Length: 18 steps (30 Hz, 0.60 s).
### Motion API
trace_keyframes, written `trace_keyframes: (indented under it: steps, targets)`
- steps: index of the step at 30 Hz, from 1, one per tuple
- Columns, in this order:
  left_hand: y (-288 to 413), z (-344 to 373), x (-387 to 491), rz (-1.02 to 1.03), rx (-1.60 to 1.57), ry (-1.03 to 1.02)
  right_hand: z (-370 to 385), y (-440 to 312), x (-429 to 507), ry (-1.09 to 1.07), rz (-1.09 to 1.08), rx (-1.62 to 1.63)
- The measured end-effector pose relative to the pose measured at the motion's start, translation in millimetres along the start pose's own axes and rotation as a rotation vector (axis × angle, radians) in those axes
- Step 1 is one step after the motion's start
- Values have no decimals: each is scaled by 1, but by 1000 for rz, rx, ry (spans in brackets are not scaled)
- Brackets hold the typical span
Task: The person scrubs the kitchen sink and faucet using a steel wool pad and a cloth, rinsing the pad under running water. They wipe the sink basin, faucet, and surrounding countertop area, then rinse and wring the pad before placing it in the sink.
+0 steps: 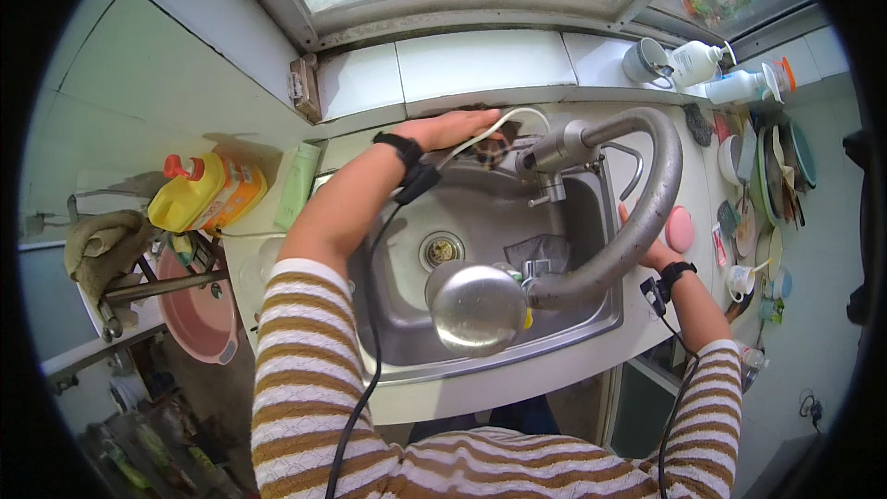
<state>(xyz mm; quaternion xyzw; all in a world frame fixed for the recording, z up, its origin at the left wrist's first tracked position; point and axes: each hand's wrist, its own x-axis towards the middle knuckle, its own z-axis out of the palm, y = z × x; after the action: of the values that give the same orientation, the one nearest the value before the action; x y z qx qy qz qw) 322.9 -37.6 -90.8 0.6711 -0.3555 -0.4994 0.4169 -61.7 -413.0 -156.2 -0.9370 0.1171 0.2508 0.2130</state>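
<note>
A stainless steel sink (409,291) lies before me, with a drain strainer (442,251) in its floor. My left hand (450,130) reaches across to the sink's back edge, beside a white hose (516,112) at the base of the faucet (547,152); its fingertips are near a dark round thing, too blurred to name. Right of the sink, my right hand (648,242) is at the counter, partly hidden behind the thick curved metal pipe (658,187) and close to a pink round object (680,229). A dark cloth (537,249) lies in the sink.
A yellow jug with a red cap (208,190) and a green tube (298,184) stand at left, above a pink basin (197,305). Pump bottles (696,62) and a grey mug (644,61) sit on the tiled ledge. Dishes (769,173) crowd the right side.
</note>
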Motion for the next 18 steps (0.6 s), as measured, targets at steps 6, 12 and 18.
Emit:
trace_keyframes:
  steps: [6, 12, 18]
  targets:
    - [-34, -23, -84, -89, 208, 112, -13, -14, -4, -6, -25, -70]
    - [-64, -18, -129, 49, 773, 232, -21, -33, -5, -30, 66, -77]
    - [-63, -4, -149, 72, 802, 708, -21, -35, -2, -38, 82, -68]
